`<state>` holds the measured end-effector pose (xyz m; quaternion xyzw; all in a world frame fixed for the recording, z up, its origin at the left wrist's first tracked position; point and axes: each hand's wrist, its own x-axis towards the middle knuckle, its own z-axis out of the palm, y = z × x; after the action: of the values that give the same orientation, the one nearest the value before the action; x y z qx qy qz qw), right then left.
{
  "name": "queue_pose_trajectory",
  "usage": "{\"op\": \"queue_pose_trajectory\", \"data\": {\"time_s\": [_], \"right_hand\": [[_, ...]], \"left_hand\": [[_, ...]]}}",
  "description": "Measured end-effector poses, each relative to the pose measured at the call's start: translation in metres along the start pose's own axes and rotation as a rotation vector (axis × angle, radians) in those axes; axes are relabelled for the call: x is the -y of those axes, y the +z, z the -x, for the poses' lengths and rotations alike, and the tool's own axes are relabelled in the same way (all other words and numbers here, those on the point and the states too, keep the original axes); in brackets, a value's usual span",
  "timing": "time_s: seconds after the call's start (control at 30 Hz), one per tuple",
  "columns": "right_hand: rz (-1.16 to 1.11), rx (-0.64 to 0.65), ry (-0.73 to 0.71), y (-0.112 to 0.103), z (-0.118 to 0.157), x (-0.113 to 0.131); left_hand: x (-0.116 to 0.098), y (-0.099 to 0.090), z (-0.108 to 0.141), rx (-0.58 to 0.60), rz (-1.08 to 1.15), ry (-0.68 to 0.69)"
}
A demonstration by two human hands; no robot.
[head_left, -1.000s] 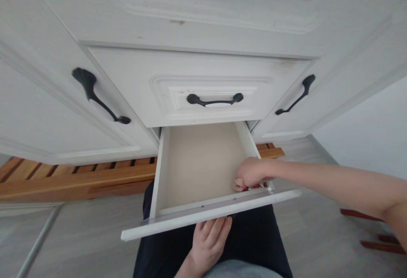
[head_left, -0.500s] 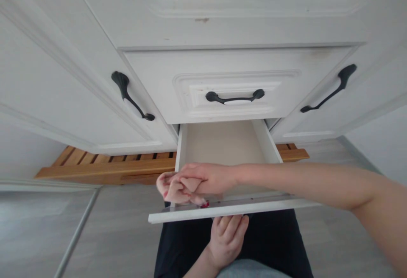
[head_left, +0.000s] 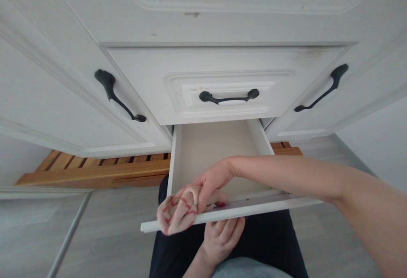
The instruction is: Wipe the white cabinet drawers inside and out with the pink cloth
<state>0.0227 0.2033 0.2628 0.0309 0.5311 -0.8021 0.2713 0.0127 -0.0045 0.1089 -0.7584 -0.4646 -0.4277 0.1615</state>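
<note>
A: Largest first. White cabinet (head_left: 222, 10) fills the upper view, with two doors and a closed upper drawer (head_left: 222, 82), each with a black handle.

B: Below that?

A: Lower drawer (head_left: 203, 150) pulled out, inside bare and beige. Its front edge runs across the person's lap. A wooden slat rack (head_left: 95, 172) lies on the floor under the cabinet, left of the drawer.

B: Hands?

A: Right hand (head_left: 210, 182) reaches in from the right, clenched on a cloth (head_left: 178, 210), pink with red lines. The cloth sits bunched over the drawer's front left corner, draped past the edge.

B: Left hand (head_left: 222, 237)?

A: Under the drawer front, fingers up against its underside. Probably supporting it; grip hidden, cannot tell.
</note>
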Motion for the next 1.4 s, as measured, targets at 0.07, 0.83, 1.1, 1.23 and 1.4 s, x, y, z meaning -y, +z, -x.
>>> {"op": "queue_pose_trajectory", "data": {"time_s": [0.07, 0.83, 1.1, 1.23, 1.4], "right_hand": [[-0.09, -0.008, 0.061, 0.004, 0.029, -0.01], [0.952, -0.641, 0.038, -0.043, 0.048, -0.006], [1.191, -0.749, 0.204, -0.03, -0.026, -0.03], [1.07, -0.415, 0.074, -0.013, -0.037, -0.033], [0.808, -0.229, -0.106, -0.019, -0.034, -0.039]], "left_hand": [[0.0, 0.001, -0.003, -0.018, -0.006, 0.003], [-0.014, -0.003, -0.007, 0.009, 0.021, -0.121], [-0.011, 0.001, 0.002, 0.027, 0.008, -0.083], [-0.01, 0.003, 0.007, 0.04, 0.02, -0.072], [-0.007, 0.002, 0.007, 0.043, 0.021, -0.062]]}}
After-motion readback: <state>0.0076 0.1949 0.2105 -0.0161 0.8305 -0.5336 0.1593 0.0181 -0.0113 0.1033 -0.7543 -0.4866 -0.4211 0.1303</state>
